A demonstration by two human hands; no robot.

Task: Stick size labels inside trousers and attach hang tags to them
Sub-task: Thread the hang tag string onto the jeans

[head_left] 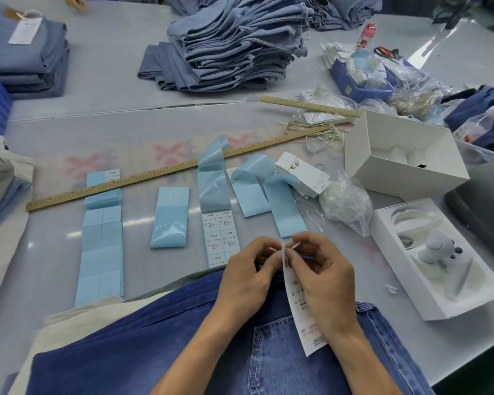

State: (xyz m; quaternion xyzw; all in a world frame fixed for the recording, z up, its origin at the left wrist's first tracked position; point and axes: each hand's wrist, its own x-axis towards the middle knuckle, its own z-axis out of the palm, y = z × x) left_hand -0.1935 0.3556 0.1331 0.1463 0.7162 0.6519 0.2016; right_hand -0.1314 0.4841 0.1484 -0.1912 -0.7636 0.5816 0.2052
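Here, a grey counter (120, 81) is crowded with work materials. Strips of pale blue label backing (102, 252) lie in rows across its middle, and one strip still carries white size labels (220, 238) printed with small text. A long wooden ruler (154, 178) runs diagonally over the strips, with a shorter ruler (308, 105) beyond it. To the right sit a fanned stack of hang tags (303, 173), a clear bag of tag strings (345, 203), an open white box (405, 155) and a white tray (439, 266) holding a small grey device. A tall pile of folded blue trousers (240, 44) stands at the back, and a lower pile (23, 58) at the far left.

Near the front edge, dark blue denim trousers (183, 337) lie flat, a back pocket showing. Above them, the left hand (246, 275) and right hand (322, 277) meet closely. The fingers of both are curled and pressed together, pinching the top of a white hang tag (303, 309) and a thin pale string at its hole. The tag hangs down over the trousers, partly hidden behind the right hand.
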